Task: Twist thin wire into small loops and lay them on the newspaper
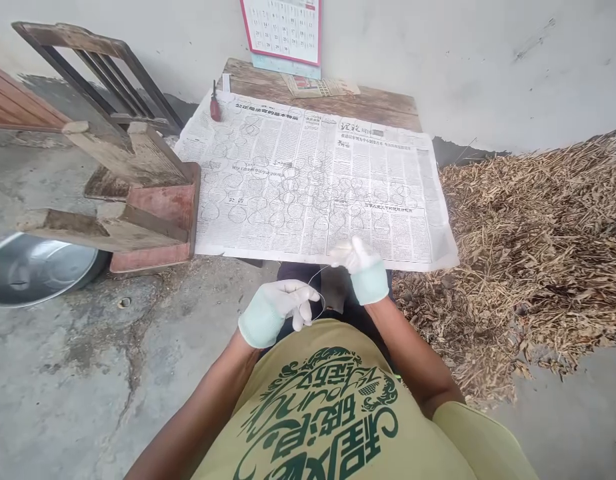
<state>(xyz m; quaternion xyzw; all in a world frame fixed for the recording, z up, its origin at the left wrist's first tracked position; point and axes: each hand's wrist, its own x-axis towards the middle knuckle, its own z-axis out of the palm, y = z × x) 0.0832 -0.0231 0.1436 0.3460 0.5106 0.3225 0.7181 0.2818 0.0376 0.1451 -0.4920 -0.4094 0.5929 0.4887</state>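
My left hand (289,301), in a white glove with a pale green cuff, is closed on a thin wire (324,305) that bends in a loop beside its fingertips. The wire runs up to my right hand (357,262), gloved the same way, whose fingertips pinch it at the front edge of the newspaper. Newspaper sheets (283,230) cover most of a wooden table, and many thin wire rings (238,213) lie spread over them. A red-handled screwdriver (215,108) rests at the paper's back left corner.
An upturned wooden stool (158,257) stands at the table's left, with a metal basin (43,267) beside it and a wooden chair (95,47) behind. Dry stalks (533,253) are heaped on the right. A calendar (285,30) stands against the wall behind the table.
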